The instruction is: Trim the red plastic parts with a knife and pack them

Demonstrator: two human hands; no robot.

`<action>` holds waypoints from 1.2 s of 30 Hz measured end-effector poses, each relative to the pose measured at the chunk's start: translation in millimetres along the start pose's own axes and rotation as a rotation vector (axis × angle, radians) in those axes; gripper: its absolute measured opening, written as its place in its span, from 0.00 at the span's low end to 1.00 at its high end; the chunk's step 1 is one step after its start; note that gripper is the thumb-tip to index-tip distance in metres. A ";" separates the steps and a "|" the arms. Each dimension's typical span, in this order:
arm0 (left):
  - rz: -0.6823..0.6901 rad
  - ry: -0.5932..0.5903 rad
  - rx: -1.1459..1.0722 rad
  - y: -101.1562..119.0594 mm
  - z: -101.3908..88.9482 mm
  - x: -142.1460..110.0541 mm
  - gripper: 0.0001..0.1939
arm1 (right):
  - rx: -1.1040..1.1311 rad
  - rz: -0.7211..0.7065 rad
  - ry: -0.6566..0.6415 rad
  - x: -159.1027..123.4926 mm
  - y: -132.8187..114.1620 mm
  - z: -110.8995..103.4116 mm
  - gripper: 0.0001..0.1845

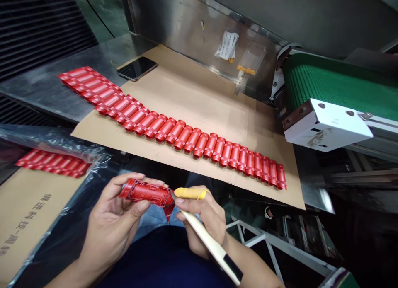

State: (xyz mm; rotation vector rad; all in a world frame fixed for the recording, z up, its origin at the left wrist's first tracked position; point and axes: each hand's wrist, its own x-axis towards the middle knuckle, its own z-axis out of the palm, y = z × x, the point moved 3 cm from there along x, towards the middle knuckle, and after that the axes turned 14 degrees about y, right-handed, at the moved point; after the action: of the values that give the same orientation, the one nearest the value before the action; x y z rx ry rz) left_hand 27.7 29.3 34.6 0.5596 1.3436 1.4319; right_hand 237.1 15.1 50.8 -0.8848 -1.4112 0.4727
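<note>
My left hand (113, 217) is closed around a red metal tube (147, 192) held above my lap. Thin dark outlines in a printed-looking pattern cover the tube's side. In my right hand (207, 219) is a slim cream-handled knife (208, 240) with a black band near its rear end. Its narrow tip meets the right end of the tube, though the exact contact is too small to make out. A yellow finger cot (190, 193) covers my right index finger. Beyond both hands, a long row of similar red tubes (183, 137) lies side by side on a cardboard sheet (199, 97).
A phone (137, 68) lies at the cardboard's back left. Plastic bags (251, 61) hang on the metal panel behind. At right juts a green conveyor belt (338, 85) with a white end bracket (326, 126). At lower left, a plastic-lined carton (34, 213) holds more red tubes.
</note>
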 end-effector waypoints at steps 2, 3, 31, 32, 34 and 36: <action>0.060 0.016 0.037 0.7 -1.1 -3.2 0.23 | 0.001 0.038 -0.012 -1.6 2.1 -0.1 0.17; 0.096 0.026 0.060 0.8 -1.7 -4.4 0.23 | 0.009 0.052 -0.027 -2.0 3.9 -0.1 0.16; 0.158 0.053 0.211 4.1 -3.1 -5.6 0.24 | -0.036 -0.091 -0.007 0.6 6.8 -5.6 0.25; 0.168 0.058 0.235 5.3 -2.9 -7.1 0.23 | -0.054 -0.100 -0.001 -0.3 7.0 -3.6 0.25; 0.174 0.067 0.270 7.4 -2.0 -9.3 0.23 | -0.076 -0.111 0.009 -1.0 7.3 -1.4 0.24; 0.175 0.074 0.275 8.7 -1.0 -10.4 0.22 | -0.080 -0.125 0.015 -0.5 7.1 -1.2 0.24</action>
State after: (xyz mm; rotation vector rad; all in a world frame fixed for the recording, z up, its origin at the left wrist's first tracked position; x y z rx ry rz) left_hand 27.2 21.2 45.4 0.8277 1.5961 1.4277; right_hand 239.7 18.8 45.2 -0.8561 -1.4707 0.3165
